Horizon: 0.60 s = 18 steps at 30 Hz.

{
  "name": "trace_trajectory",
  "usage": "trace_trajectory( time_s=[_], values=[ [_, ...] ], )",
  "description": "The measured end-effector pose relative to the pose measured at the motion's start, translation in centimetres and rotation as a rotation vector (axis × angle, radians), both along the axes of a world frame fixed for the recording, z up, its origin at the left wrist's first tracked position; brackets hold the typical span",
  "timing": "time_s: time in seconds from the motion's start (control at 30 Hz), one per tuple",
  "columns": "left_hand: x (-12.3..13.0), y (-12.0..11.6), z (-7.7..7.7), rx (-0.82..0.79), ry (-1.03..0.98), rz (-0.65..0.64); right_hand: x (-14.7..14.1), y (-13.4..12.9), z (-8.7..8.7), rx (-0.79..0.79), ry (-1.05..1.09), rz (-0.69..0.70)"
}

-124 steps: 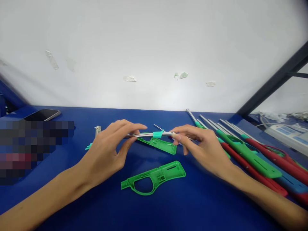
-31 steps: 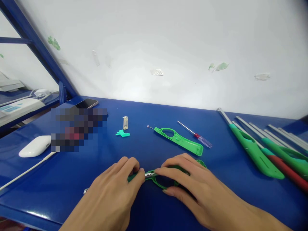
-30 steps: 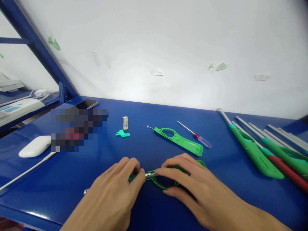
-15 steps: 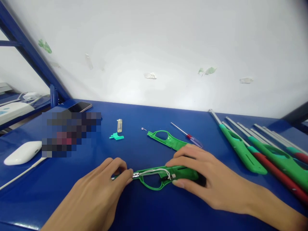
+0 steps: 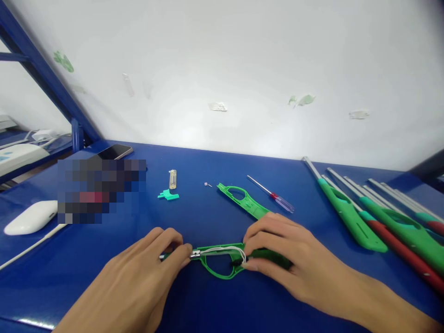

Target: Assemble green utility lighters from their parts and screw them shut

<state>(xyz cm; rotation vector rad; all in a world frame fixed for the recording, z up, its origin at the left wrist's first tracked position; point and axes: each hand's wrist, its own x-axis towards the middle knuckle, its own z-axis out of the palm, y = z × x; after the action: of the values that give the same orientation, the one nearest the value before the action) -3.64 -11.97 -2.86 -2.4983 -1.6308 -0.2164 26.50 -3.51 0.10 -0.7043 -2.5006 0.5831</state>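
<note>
An opened green lighter casing half (image 5: 222,276) lies in front of me, with white wires (image 5: 224,249) and a black part (image 5: 236,262) inside it. At its left end, my left hand (image 5: 152,259) pinches the metal tube end (image 5: 195,254). Over the handle, my right hand (image 5: 291,249) is closed with fingertips and thumb on the casing where the wires bend. What lies under its palm is hidden. Beyond the right hand lies the other green casing half (image 5: 244,201), its near end covered by the fingers.
A screwdriver (image 5: 274,196) lies behind the right hand. Small parts include a clear fuel tank (image 5: 173,179), a turquoise trigger piece (image 5: 168,195) and a tiny screw (image 5: 210,185). Several lighters (image 5: 350,217) fill the right side. A white case (image 5: 31,217) and phone (image 5: 116,151) are left.
My right fingertips have shifted along the casing toward the wires, covering the pale piece seen before. The separate casing half has turned slightly. My left hand keeps its pinch.
</note>
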Motion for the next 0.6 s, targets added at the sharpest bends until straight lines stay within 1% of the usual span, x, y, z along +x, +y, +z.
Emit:
trace_trajectory(
  time_s=[0.07, 0.17, 0.27, 0.37, 0.43, 0.5, 0.6],
  values=[
    [0.1, 0.0, 0.1, 0.006, 0.020, 0.000, -0.1, 0.0, -0.1, 0.014, 0.007, -0.002],
    [0.8, 0.1, 0.7, 0.075, 0.019, 0.000, -0.2, 0.0, -0.2, 0.045, 0.001, -0.008],
    [2.2, 0.7, 1.8, 0.142, -0.080, -0.060, -0.2, -0.1, -0.4, 0.044, -0.003, -0.020],
    [3.8, 1.5, 2.7, 0.106, -0.216, -0.140, -0.3, -0.4, -0.5, 0.029, 0.032, -0.038],
    [4.5, 1.8, 2.8, 0.067, -0.279, -0.156, -0.4, -0.6, -0.6, 0.030, 0.057, -0.041],
    [4.8, 1.9, 2.5, 0.044, -0.334, -0.145, -0.4, -0.7, -0.6, 0.034, 0.064, -0.037],
    [4.8, 2.0, 2.1, 0.069, -0.392, -0.138, -0.4, -0.8, -0.6, 0.053, 0.052, -0.027]
  ],
)
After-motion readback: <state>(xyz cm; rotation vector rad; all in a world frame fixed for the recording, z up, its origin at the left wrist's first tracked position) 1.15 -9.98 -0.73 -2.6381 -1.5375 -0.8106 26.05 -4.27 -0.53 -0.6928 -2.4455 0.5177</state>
